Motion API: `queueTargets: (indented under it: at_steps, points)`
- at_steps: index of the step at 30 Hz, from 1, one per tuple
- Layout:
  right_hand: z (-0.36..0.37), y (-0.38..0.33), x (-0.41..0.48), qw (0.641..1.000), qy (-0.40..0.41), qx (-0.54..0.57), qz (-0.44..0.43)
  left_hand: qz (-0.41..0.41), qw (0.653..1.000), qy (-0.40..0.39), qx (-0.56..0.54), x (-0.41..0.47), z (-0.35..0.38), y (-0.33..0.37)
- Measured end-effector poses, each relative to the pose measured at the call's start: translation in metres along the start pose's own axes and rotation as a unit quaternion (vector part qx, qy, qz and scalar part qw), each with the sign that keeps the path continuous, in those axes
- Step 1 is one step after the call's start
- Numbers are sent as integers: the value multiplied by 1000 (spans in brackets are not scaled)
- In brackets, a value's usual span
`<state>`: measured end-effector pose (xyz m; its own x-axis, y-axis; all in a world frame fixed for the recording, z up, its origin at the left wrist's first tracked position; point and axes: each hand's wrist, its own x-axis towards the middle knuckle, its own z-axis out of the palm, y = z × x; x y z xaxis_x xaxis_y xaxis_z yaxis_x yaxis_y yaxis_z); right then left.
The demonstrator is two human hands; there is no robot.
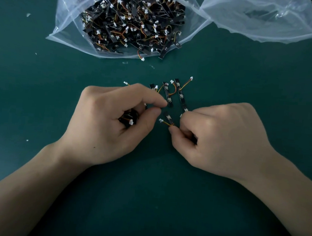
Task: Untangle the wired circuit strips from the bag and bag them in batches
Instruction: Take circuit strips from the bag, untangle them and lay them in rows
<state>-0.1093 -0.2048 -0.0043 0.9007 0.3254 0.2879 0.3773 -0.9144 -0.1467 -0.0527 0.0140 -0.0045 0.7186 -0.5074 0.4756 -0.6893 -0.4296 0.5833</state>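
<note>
While left hand clutches tangled black strips | right hand pinches one thin wired strip

Colours we noted
We saw slim black circuit strips with orange-and-yellow wires and white plugs, a clear plastic bag, a plain dark green tabletop.
</note>
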Motion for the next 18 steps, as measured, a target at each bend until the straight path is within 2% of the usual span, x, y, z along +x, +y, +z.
queueTargets:
  at_steps: [18]
  points:
    - [0,0,0,999,20,16,19,-5,1000,-11,-9,1,0,0]
